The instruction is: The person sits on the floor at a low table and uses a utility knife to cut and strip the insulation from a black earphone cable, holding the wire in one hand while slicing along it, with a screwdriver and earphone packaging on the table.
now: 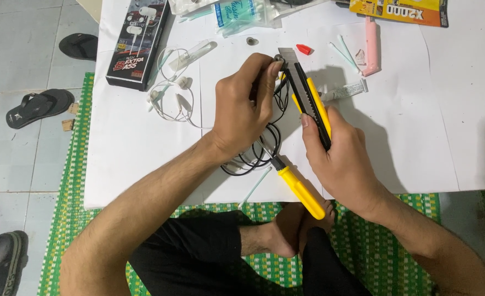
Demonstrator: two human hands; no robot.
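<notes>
Both forearms reached forward, the left hand (245, 107) pinching with curled fingers just beside the fisted right hand (338, 156).

Bright, even overhead light. White sheet (143, 153) on the floor near blown out, little texture showing. Soft grey shadows fall right of the right hand (344, 159) and the yellow cutter (311, 104); another faint shadow at the far right edge. Mild glare on the glossy packets (401, 11) up top. Focus sharp in centre; slight wide-angle stretch at the corners.
</notes>
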